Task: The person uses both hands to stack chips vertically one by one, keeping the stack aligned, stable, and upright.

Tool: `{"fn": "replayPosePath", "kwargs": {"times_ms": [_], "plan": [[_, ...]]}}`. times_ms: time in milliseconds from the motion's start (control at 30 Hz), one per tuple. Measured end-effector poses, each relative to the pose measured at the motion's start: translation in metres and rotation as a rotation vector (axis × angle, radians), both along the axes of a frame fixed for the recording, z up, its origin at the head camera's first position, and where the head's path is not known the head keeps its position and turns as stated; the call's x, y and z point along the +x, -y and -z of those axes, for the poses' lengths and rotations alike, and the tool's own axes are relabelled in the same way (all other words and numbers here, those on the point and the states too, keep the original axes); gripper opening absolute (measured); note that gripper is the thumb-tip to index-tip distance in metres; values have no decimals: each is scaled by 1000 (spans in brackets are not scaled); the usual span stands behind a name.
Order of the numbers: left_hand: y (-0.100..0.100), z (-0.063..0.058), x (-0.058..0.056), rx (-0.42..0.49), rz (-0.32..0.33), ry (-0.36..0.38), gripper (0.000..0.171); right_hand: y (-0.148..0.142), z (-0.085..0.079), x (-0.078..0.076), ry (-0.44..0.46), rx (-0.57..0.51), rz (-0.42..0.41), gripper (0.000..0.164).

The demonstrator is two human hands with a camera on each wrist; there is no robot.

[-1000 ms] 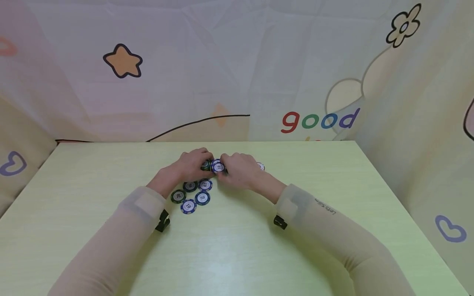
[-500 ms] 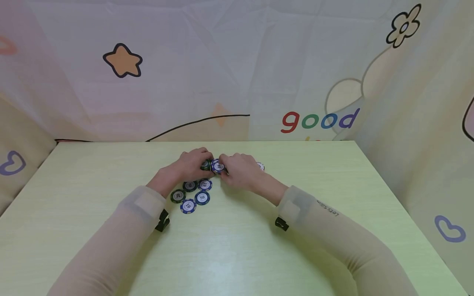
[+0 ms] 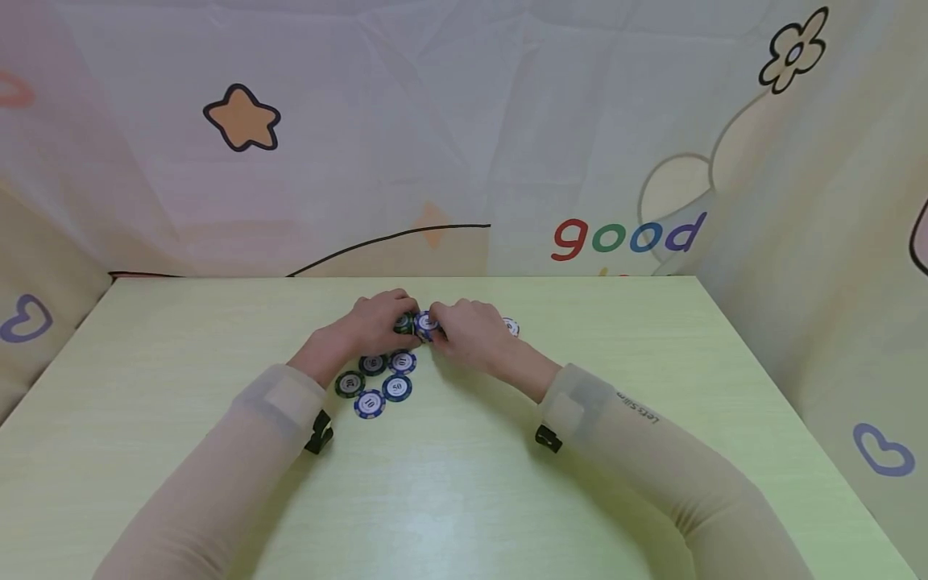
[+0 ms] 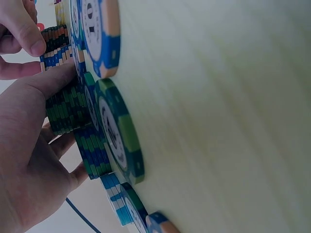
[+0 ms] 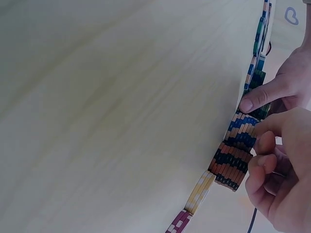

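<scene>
Poker chips stand in stacks side by side near the table's far edge. My left hand (image 3: pixel 380 318) curls round a green stack (image 3: pixel 403 324), its thumb low on the near side in the left wrist view. Beside it, my right hand (image 3: pixel 467 330) pinches the top of a blue stack (image 3: pixel 425 324) between thumb and fingers. The right wrist view shows that blue-and-peach stack (image 5: pixel 241 130) against a brown-and-black stack (image 5: pixel 231 165), which my right hand hides from the head view.
Several loose chips (image 3: pixel 396 388) lie flat in front of my left hand. Lower yellow (image 5: pixel 199 191) and purple (image 5: pixel 179 222) stacks continue the row rightward. A pale chip (image 3: pixel 511 326) shows past my right hand. Light blue chips (image 4: pixel 115 199) stand left of the green ones. A printed cloth (image 3: pixel 377 145) hangs behind.
My right fingers shift slightly on the blue stack and cover a little more of its top chip. My left hand and the loose chips stay where they were.
</scene>
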State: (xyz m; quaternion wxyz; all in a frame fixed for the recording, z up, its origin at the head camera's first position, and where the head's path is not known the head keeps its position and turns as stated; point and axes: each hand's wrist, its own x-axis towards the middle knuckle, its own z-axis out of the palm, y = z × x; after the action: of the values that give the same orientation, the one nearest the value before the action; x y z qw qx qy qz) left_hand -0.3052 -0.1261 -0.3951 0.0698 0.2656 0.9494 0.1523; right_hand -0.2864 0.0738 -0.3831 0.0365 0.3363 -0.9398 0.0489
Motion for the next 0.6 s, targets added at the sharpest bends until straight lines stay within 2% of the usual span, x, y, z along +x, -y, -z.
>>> {"fn": "replayPosePath", "kwargs": {"times_ms": [433,600], "plan": [[0,0,0,-2,2,2,44,2,1,-2,11,8,42,19],[1,0,0,-1,3,-3,43,2,2,-2,11,-2,34,19]]}}
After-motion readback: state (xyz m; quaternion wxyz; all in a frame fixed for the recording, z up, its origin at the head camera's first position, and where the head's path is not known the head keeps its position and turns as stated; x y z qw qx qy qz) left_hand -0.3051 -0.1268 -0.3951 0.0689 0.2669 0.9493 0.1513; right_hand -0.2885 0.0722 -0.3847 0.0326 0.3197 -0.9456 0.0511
